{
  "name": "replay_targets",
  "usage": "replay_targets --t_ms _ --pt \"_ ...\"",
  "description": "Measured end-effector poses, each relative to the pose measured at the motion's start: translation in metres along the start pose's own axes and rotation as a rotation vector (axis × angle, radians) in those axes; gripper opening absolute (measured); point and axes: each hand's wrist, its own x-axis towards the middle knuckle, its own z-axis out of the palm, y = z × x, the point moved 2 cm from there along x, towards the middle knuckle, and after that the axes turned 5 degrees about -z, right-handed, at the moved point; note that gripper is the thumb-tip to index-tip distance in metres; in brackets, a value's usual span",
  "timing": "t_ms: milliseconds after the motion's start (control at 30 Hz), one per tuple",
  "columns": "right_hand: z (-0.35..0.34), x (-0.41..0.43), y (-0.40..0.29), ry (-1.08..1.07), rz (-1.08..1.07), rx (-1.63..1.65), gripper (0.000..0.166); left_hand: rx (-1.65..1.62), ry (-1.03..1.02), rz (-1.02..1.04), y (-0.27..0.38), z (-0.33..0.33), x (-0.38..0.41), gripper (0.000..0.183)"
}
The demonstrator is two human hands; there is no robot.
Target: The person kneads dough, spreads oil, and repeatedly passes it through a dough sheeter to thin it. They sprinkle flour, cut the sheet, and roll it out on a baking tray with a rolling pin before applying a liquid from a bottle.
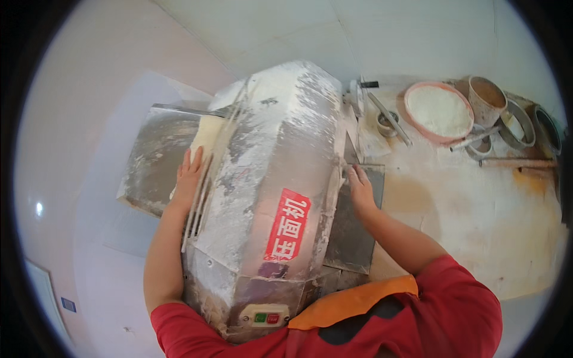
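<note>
A floury metal dough-pressing machine (277,156) with a red label stands right in front of me. At its left side, my left hand (190,179) rests with fingers spread on a pale sheet of dough (208,134), which lies on the left metal tray (156,152) beside the guard bars. On the other side, my right hand (361,190) is held over the right metal plate (358,232), fingers extended and close to the machine's edge. Part of that palm is turned out of sight, and no object shows in it. Dough inside the machine is hidden by its cover.
Green and red buttons (266,318) sit on the machine's near end. On the flour-dusted table (465,232) at right are a pink basin of flour (438,112), a bucket (488,100), metal containers (517,125) and several rods (515,163). Walls stand behind and at left.
</note>
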Motion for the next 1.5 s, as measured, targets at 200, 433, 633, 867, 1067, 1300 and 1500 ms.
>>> replay_targets --t_ms 200,433,633,867,1067,1300,1500 --pt "0.000 -0.002 0.090 -0.389 0.659 0.420 0.053 -0.171 -0.073 -0.127 0.022 0.012 0.007 0.068" --pt "0.008 -0.009 0.096 -0.264 0.474 0.038 0.039 -0.437 -0.125 -0.196 0.013 0.007 -0.005 0.064" --pt "-0.030 -0.013 0.073 -0.064 0.253 -0.418 0.047 -0.910 -0.067 -0.118 -0.008 0.003 -0.015 0.062" --pt "-0.086 -0.028 0.056 -0.049 0.215 -0.528 0.040 -0.917 0.410 -0.313 0.062 -0.122 -0.107 0.055" --pt "-0.151 -0.030 0.047 -0.053 0.240 -0.595 0.042 -1.098 0.082 -0.327 0.302 -0.115 -0.148 0.065" --pt "-0.225 -0.049 0.030 -0.069 0.154 -0.626 0.032 -0.532 -0.294 -0.315 0.517 0.135 -0.159 0.099" --pt "-0.299 -0.077 0.015 -0.032 0.226 -0.412 0.026 -0.468 -0.092 -0.029 0.579 0.104 -0.185 0.038"
